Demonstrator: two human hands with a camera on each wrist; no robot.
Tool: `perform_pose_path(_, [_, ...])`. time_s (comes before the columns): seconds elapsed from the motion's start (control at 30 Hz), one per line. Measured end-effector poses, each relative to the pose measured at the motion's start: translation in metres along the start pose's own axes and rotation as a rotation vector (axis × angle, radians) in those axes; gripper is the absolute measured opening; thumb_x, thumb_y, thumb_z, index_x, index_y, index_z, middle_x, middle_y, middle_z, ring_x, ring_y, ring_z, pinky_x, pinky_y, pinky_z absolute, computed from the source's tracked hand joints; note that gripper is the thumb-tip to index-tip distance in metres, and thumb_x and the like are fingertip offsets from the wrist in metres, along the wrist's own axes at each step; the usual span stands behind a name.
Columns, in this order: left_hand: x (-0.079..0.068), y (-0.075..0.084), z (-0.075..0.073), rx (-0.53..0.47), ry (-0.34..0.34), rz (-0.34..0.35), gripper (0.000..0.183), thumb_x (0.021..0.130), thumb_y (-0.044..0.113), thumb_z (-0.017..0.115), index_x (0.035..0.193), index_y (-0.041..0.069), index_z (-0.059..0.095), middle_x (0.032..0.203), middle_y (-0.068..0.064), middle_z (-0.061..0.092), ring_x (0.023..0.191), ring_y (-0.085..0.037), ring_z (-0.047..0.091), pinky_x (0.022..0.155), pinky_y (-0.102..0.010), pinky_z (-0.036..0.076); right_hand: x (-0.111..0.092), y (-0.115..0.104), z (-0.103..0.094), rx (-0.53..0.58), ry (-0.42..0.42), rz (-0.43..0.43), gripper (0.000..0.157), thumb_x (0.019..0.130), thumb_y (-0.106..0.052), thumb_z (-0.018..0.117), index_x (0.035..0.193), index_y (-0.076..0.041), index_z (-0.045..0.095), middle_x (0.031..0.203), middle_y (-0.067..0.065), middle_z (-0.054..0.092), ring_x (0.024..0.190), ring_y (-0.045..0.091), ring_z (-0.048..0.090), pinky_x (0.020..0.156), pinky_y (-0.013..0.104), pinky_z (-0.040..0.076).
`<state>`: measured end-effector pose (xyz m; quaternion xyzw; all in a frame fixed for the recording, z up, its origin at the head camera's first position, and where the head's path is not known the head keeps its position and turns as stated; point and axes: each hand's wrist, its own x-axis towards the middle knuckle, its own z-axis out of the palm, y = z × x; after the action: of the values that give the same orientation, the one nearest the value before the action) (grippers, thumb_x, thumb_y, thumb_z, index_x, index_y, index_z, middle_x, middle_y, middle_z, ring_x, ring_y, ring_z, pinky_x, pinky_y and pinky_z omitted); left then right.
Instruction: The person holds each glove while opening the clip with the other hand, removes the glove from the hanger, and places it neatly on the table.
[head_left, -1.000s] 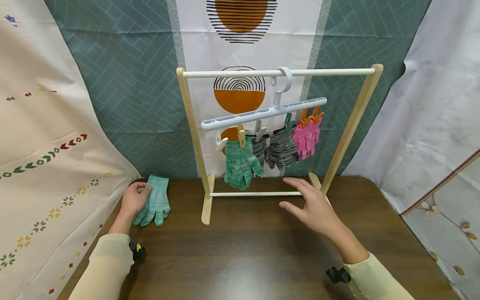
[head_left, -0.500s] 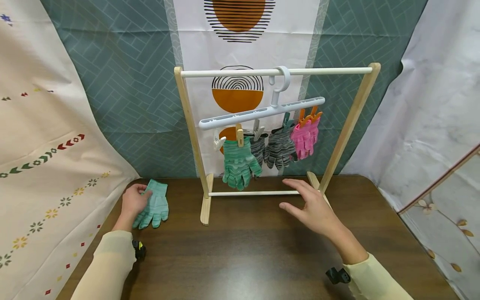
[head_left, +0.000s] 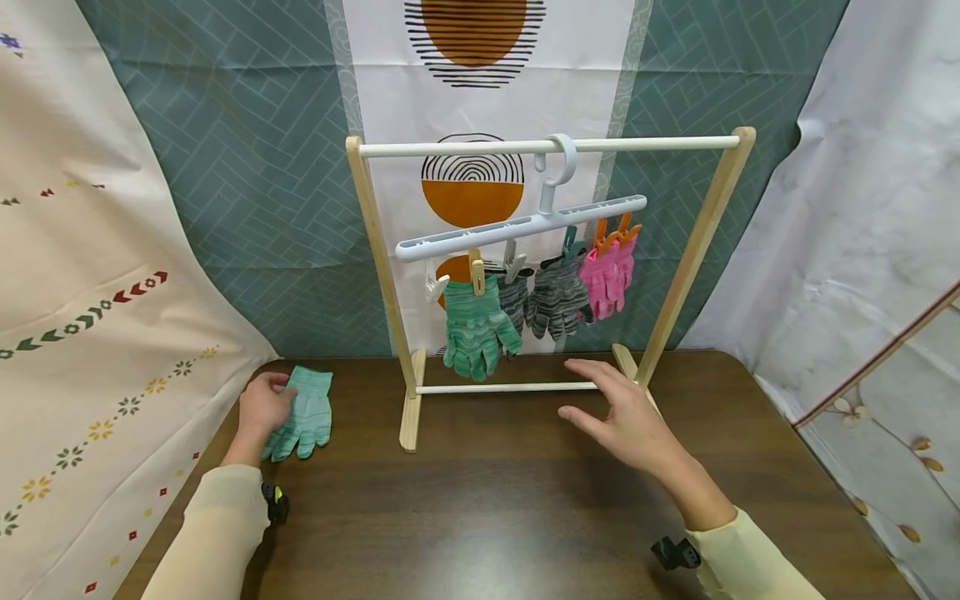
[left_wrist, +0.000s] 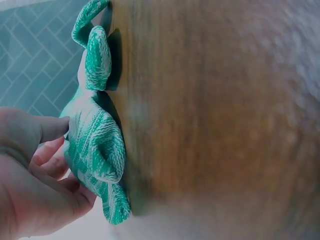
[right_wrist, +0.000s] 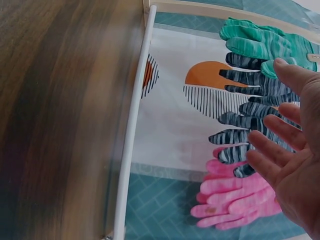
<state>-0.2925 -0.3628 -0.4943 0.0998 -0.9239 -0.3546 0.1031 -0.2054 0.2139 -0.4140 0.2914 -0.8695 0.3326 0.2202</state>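
Note:
At the table's left side, my left hand (head_left: 262, 406) pinches the edge of a mint-green knit glove (head_left: 306, 417). The left wrist view shows the thumb on the green glove (left_wrist: 95, 137), with the other fingers curled at its far side and partly hidden. My right hand (head_left: 626, 412) is held in front of the rack, fingers spread and nothing in them. Behind it in the right wrist view hang a green glove (right_wrist: 265, 42), dark striped gloves (right_wrist: 237, 120) and pink gloves (right_wrist: 235, 195). Clothespins, among them a wooden one (head_left: 477, 273), hold these under a pale hanger (head_left: 525, 225).
A wooden drying rack (head_left: 693, 258) with a white top rod (head_left: 465, 149) and lower rod (head_left: 502, 388) stands at the table's back. A white clothespin (head_left: 435, 283) at the hanger's left end holds no glove. Patterned cloths surround the brown table (head_left: 450, 517).
The green glove on the table has shifted slightly toward me, with my left hand on it. My right hand has stayed in place. The head view has turned a little.

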Motion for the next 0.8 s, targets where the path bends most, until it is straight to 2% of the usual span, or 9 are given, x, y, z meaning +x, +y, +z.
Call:
perform_pose_path(0.17, [-0.002, 0.0, -0.001, 0.007, 0.004, 0.002, 0.042, 0.105, 0.01, 0.058, 0.138, -0.015, 0.052, 0.121, -0.038, 0.062, 0.105, -0.053, 0.06, 0.085, -0.062, 0.048, 0.001, -0.001, 0.0, 0.002, -0.004, 0.001, 0.067, 0.088, -0.024, 0.09, 0.147, -0.01, 0.061, 0.147, 0.007, 0.062, 0.132, 0.028, 0.061, 0.1, 0.054, 0.054])
perform_pose_path(0.5, [-0.006, 0.006, -0.002, 0.036, 0.015, 0.005, 0.05, 0.106, 0.014, 0.061, 0.144, -0.015, 0.047, 0.131, -0.038, 0.058, 0.117, -0.056, 0.056, 0.094, -0.066, 0.045, 0.004, -0.004, -0.003, 0.006, 0.003, 0.0, 0.067, 0.088, -0.024, 0.09, 0.147, -0.011, 0.061, 0.147, 0.008, 0.062, 0.131, 0.029, 0.062, 0.099, 0.055, 0.055])
perform_pose_path(0.63, [-0.009, 0.014, -0.005, 0.027, 0.009, 0.021, 0.057, 0.107, 0.017, 0.062, 0.149, -0.015, 0.042, 0.141, -0.039, 0.051, 0.126, -0.057, 0.05, 0.101, -0.067, 0.042, 0.006, -0.005, -0.003, 0.006, 0.002, 0.002, 0.068, 0.088, -0.024, 0.09, 0.148, -0.009, 0.061, 0.147, 0.007, 0.062, 0.131, 0.028, 0.062, 0.099, 0.054, 0.055])
perform_pose_path(0.8, [-0.012, 0.029, -0.005, -0.001, 0.03, 0.068, 0.059, 0.107, 0.019, 0.063, 0.152, -0.013, 0.041, 0.143, -0.04, 0.049, 0.129, -0.057, 0.048, 0.104, -0.068, 0.041, 0.008, -0.007, -0.004, 0.003, 0.001, 0.014, 0.068, 0.09, -0.026, 0.089, 0.149, -0.012, 0.06, 0.148, 0.004, 0.061, 0.134, 0.026, 0.059, 0.101, 0.055, 0.054])
